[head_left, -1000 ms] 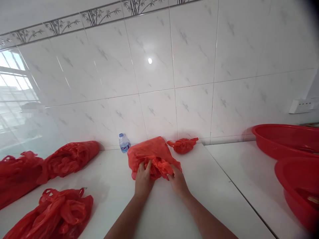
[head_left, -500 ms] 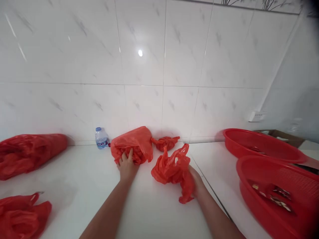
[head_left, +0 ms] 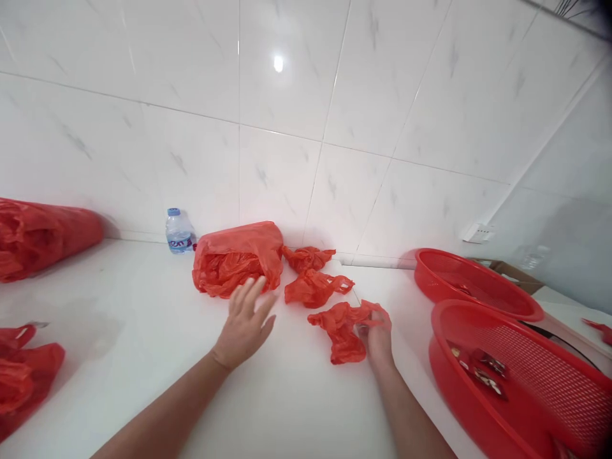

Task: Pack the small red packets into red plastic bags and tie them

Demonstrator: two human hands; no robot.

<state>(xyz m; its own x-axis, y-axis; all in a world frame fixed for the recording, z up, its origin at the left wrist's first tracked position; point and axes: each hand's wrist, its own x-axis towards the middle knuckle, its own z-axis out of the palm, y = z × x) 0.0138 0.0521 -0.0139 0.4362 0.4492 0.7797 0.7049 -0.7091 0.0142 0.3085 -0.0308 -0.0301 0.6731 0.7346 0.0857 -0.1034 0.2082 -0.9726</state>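
Observation:
My left hand (head_left: 246, 325) hovers over the white table with its fingers spread and nothing in them. Just beyond it lies a large red plastic bag (head_left: 239, 239), its open mouth showing crumpled red plastic inside. My right hand (head_left: 377, 328) grips a crumpled red plastic bag (head_left: 342, 331) by its right end, and a fold of it covers some of the fingers. Behind the held bag, a second crumpled bag (head_left: 313, 287) rests on the table. Another small crumpled bag (head_left: 308, 258) lies against the wall, touching or nearly touching the big one.
Two red plastic baskets (head_left: 442, 376) stand on the right, the nearer one holding several small wrapped packets (head_left: 490, 373). A water bottle (head_left: 178, 231) is by the tiled wall. More red bags (head_left: 71, 236) lie along the left side. A cardboard box (head_left: 514, 274) sits behind the baskets.
My left hand has come out of the large bag's mouth and opened. One crumpled bag now lies on the table, while my right hand holds another. The view has tilted and shifted.

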